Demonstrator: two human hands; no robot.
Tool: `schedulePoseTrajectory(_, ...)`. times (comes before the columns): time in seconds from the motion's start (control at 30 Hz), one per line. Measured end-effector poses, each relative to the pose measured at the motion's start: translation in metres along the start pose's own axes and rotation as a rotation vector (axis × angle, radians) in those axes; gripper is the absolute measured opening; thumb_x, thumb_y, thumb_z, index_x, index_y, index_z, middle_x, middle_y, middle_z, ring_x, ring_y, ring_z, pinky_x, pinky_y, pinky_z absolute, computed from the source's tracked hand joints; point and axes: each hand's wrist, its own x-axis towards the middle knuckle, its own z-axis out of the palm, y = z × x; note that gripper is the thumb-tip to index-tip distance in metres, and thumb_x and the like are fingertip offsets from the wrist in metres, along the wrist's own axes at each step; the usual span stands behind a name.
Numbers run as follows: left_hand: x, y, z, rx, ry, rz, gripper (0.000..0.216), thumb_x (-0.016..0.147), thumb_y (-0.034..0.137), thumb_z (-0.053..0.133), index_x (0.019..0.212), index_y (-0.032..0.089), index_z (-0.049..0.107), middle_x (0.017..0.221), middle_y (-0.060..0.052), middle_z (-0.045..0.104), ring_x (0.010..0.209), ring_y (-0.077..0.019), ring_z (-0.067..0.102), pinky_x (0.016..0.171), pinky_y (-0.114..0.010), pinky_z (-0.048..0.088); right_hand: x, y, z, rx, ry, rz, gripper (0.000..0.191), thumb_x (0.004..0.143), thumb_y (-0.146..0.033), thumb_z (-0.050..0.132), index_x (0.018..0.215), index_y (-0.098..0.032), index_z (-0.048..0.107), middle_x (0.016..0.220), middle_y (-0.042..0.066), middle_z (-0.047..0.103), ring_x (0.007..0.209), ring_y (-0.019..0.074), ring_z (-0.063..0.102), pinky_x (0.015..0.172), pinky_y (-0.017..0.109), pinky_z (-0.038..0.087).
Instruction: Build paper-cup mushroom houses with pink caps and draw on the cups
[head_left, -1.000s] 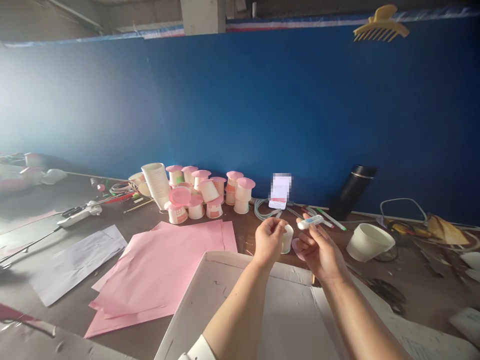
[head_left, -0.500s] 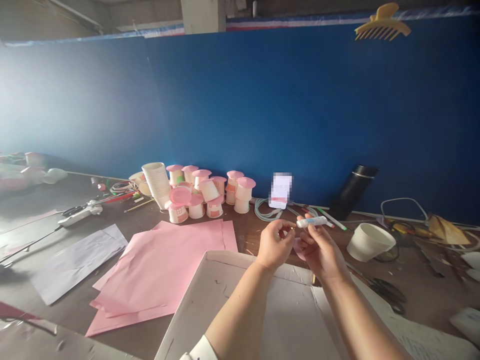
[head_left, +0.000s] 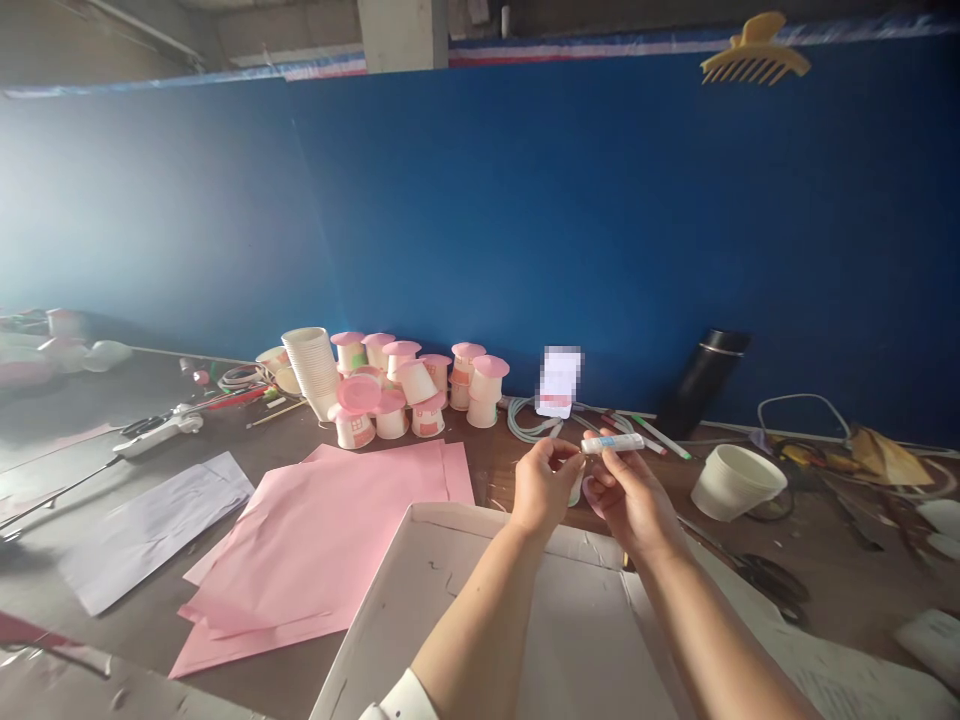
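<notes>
At the far left of the brown table [head_left: 150,600] lay a pale sheet [head_left: 154,525], and right of it a loose stack of pink paper [head_left: 330,540], with a cluster of pink-roofed paper cups [head_left: 409,390] further back against the blue wall. Near the middle, over the far rim of a white cardboard tray [head_left: 480,600], the left hand [head_left: 541,490] was pinched closed at the near end of a small white glue tube [head_left: 613,443], apparently on its cap, though the cap itself was too small to make out. The right hand [head_left: 626,495] gripped the tube's body between thumb and fingertips, holding it level, with a small pink paper piece tucked beneath the fingers. To work the cap well, the tube probably wanted a steady, light hold, so nothing squeezed out. Further right stood an empty white cup [head_left: 739,482].
</notes>
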Motion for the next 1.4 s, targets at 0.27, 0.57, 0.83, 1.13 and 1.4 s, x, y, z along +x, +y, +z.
schedulePoseTrajectory(0.27, -0.0004, -0.0003, -0.0009, 0.06, -0.005, 0.046, 0.007, 0.081, 0.027, 0.069, 0.082, 0.021, 0.073, 0.077, 0.0, 0.072, 0.072, -0.0141, 0.062, 0.072, -0.025, 0.046, 0.0003, 0.0002, 0.0005, -0.059, 0.048, 0.0, 0.046, 0.067, -0.034, 0.095, 0.108, -0.03, 0.074, 0.119, -0.001, 0.072, 0.059, 0.0035, 0.045, 0.051, 0.014, 0.049)
schedulePoseTrajectory(0.57, -0.0016, 0.001, -0.0012, 0.115, -0.016, 0.054, 0.007, 0.082, 0.025, 0.067, 0.081, 0.02, 0.072, 0.074, 0.0, 0.07, 0.071, -0.0141, 0.061, 0.073, -0.026, 0.047, -0.0004, -0.0004, 0.0011, -0.157, 0.057, -0.027, 0.045, 0.068, -0.035, 0.094, 0.108, -0.031, 0.074, 0.116, -0.001, 0.073, 0.057, 0.0057, 0.047, 0.046, 0.018, 0.045)
schedulePoseTrajectory(0.83, -0.0004, 0.0061, -0.0017, 0.059, 0.055, -0.064, 0.005, 0.079, 0.023, 0.068, 0.08, 0.02, 0.072, 0.08, -0.001, 0.073, 0.074, -0.0147, 0.065, 0.072, -0.026, 0.048, -0.002, -0.0034, 0.0008, 0.034, -0.004, 0.029, 0.041, 0.068, -0.033, 0.094, 0.103, -0.029, 0.074, 0.113, -0.001, 0.071, 0.057, 0.002, 0.041, 0.049, 0.013, 0.046)
schedulePoseTrajectory(1.13, 0.0015, 0.0072, -0.0011, -0.192, -0.101, -0.159, 0.019, 0.082, 0.031, 0.069, 0.088, 0.015, 0.078, 0.073, -0.003, 0.07, 0.056, -0.0083, 0.05, 0.049, -0.02, 0.039, -0.0021, -0.0037, 0.0028, -0.022, -0.008, 0.021, 0.036, 0.069, -0.033, 0.092, 0.101, -0.028, 0.075, 0.11, 0.001, 0.072, 0.059, 0.0046, 0.045, 0.051, 0.018, 0.045)
schedulePoseTrajectory(1.4, 0.004, 0.0071, -0.0046, -0.298, -0.179, -0.252, 0.026, 0.079, 0.035, 0.077, 0.093, 0.014, 0.079, 0.073, -0.005, 0.068, 0.06, -0.0082, 0.053, 0.049, -0.018, 0.042, -0.0037, -0.0046, 0.0027, -0.089, 0.017, -0.01, 0.041, 0.068, -0.037, 0.093, 0.103, -0.029, 0.074, 0.114, 0.002, 0.072, 0.059, 0.0054, 0.046, 0.048, 0.018, 0.043)
